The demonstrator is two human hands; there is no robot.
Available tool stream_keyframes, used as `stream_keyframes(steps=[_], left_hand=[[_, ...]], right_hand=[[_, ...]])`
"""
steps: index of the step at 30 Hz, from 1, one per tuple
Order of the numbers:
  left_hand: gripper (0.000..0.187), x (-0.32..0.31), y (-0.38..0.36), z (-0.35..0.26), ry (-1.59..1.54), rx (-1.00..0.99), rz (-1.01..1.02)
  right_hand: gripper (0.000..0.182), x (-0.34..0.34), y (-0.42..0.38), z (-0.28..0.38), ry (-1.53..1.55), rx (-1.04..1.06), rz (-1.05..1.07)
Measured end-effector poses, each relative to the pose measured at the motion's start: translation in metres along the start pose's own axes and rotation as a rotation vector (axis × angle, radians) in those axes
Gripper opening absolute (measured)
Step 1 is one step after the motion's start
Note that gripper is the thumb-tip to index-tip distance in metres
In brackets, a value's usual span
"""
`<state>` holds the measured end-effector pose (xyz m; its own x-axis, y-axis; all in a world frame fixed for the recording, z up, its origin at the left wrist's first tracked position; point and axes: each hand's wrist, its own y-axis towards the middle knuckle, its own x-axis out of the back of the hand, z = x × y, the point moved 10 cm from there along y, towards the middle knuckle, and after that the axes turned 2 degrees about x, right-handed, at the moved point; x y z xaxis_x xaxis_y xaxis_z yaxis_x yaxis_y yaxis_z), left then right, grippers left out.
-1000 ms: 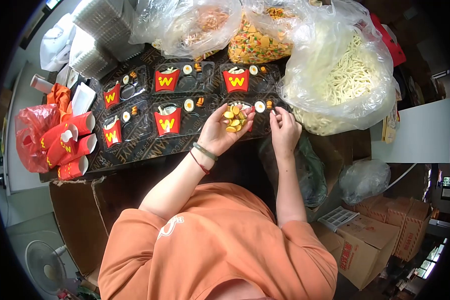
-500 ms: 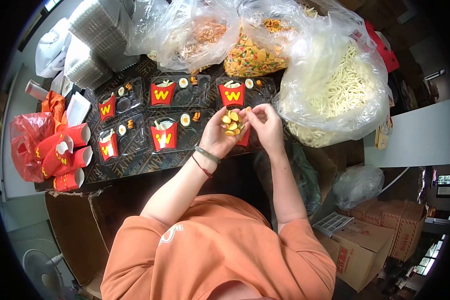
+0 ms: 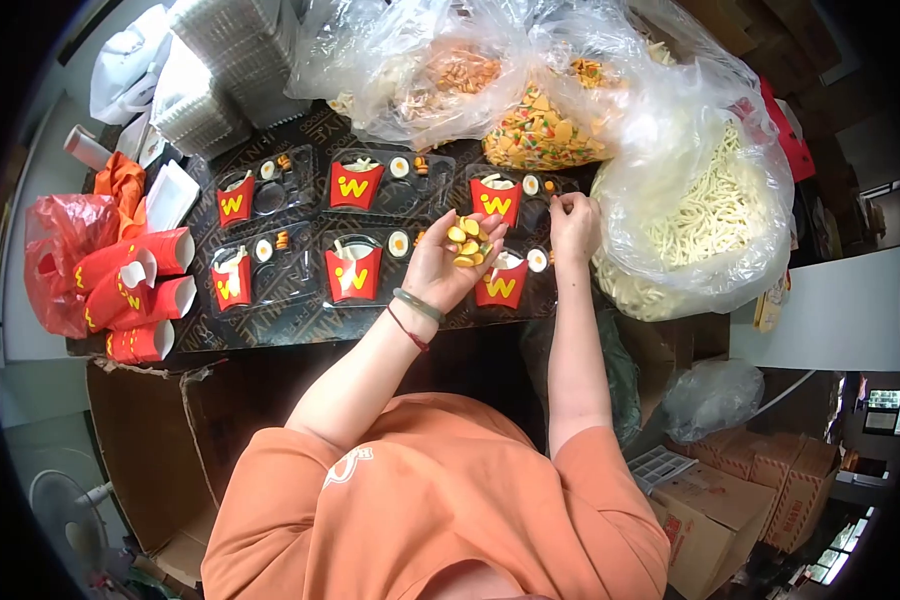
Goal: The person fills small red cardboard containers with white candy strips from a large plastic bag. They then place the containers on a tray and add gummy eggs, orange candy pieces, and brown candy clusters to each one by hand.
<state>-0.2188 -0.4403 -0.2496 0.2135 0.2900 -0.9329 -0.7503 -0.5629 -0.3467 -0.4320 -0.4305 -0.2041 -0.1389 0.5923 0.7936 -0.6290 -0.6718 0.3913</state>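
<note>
My left hand (image 3: 447,262) is palm up, cupped around several small yellow pieces (image 3: 468,240). My right hand (image 3: 575,228) is over the right end of the trays, its fingertips pinched together beside a small orange piece (image 3: 550,187); what it holds, if anything, is too small to make out. Clear plastic trays (image 3: 295,202) stand in two rows. In them are red cartons with a yellow logo (image 3: 353,187) and pale sticks inside, egg-half pieces (image 3: 399,167) and small orange-brown pieces (image 3: 421,165). One red carton (image 3: 501,284) stands just below my left fingers.
Clear bags of orange pieces (image 3: 540,130) and pale sticks (image 3: 715,205) line the back and right. Stacked clear trays (image 3: 232,60) are at the back left. Empty red cartons (image 3: 135,290) and a red bag (image 3: 65,250) lie left. Cardboard boxes (image 3: 715,505) stand below right.
My right hand has moved away from my left palm, to the right and over the rightmost trays. My left hand still holds the yellow pieces. The view has shifted slightly.
</note>
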Motion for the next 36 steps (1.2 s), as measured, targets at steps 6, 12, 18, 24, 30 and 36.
stream_keyframes(steps=[6, 12, 18, 24, 30, 36], left_hand=[[0.041, 0.000, -0.008, -0.010, -0.010, 0.034, 0.048], [0.034, 0.009, -0.015, -0.023, 0.051, 0.027, 0.048], [0.029, 0.014, -0.026, -0.047, 0.065, -0.069, 0.019], [0.031, 0.014, -0.048, -0.092, 0.042, -0.218, -0.073], [0.031, 0.016, -0.058, -0.115, -0.030, -0.252, -0.042], [0.032, 0.021, -0.058, -0.116, -0.080, -0.228, -0.028]], right_hand=[[0.017, 0.001, -0.005, 0.019, 0.179, 0.016, 0.113], [0.012, 0.035, -0.077, 0.160, 0.752, 0.537, 0.536], [0.016, -0.009, -0.079, 0.174, 0.870, 0.373, 0.749], [0.017, -0.083, -0.023, 0.157, 1.021, 0.033, 0.808], [0.020, -0.150, -0.014, 0.163, 0.559, 0.266, 0.949], [0.024, -0.135, -0.010, 0.171, 0.313, 0.333, 0.772]])
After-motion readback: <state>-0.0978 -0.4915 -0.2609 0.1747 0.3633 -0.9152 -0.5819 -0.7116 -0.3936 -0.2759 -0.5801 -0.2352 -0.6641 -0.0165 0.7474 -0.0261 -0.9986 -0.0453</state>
